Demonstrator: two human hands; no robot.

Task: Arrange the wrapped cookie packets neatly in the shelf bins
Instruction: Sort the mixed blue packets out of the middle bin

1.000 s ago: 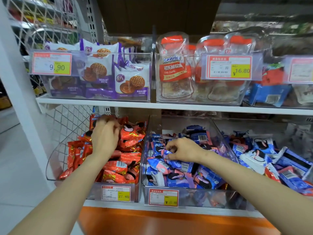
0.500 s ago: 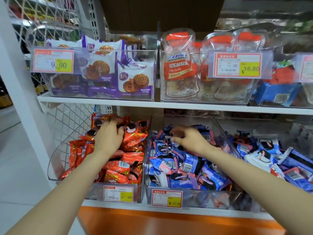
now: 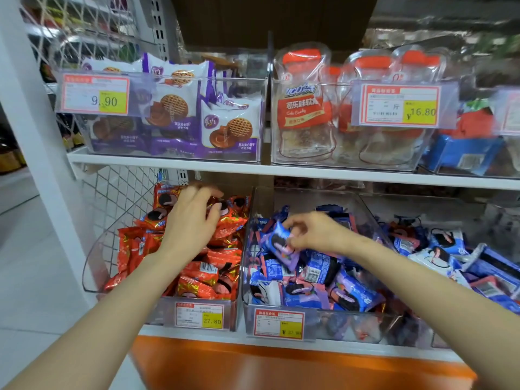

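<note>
**Both grips down in the lower cookie bins**

Nearest us runs the orange base panel (image 3: 281, 370), and just above it two price tags, one reading 27.80 (image 3: 199, 315) and a blurred one (image 3: 279, 323), clipped to the fronts of two clear bins on the lower shelf. The left bin (image 3: 95, 266) holds a loose heap of orange cookie packets (image 3: 202, 274). The middle bin (image 3: 323, 322) holds blue cookie packets (image 3: 318, 271) lying at all angles. Our right grip (image 3: 315, 232) is over that middle bin, pinching one blue-and-purple packet (image 3: 277, 244) between thumb and fingertips, lifted just clear of the pile and tilted. Our left grip (image 3: 191, 220) lies over the back of the orange heap with fingers bent. We cannot tell whether it holds a packet. Further right, more blue and white packets (image 3: 450, 249) fill a third bin. Beyond, the white upper shelf (image 3: 197, 164) carries purple biscuit packs (image 3: 230, 130) tagged 9.90 (image 3: 95, 94) and cola candy bags (image 3: 304, 108) tagged 16.80 (image 3: 399, 105).
</note>
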